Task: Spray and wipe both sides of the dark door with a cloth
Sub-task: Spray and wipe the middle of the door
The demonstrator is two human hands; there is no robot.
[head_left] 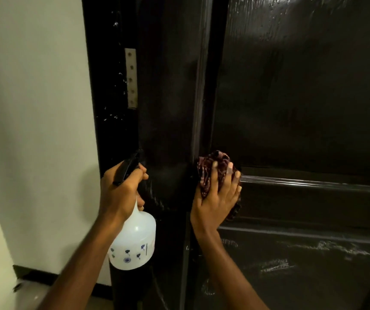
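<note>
The dark door (302, 97) fills the right and middle of the view, glossy and wet, with foam streaks on its lower panel. My left hand (119, 193) grips the neck and black trigger head of a white spray bottle (135, 242), nozzle close to the door's left stile. My right hand (217, 202) presses a bunched dark red patterned cloth (211, 171) against the door at the left end of the horizontal rail, fingers curled over the cloth.
A pale wall (34, 108) stands on the left with a dark skirting board (36, 276) along the floor. A metal hinge plate (131, 79) with several screws sits on the dark door frame (108, 86), which carries spray droplets.
</note>
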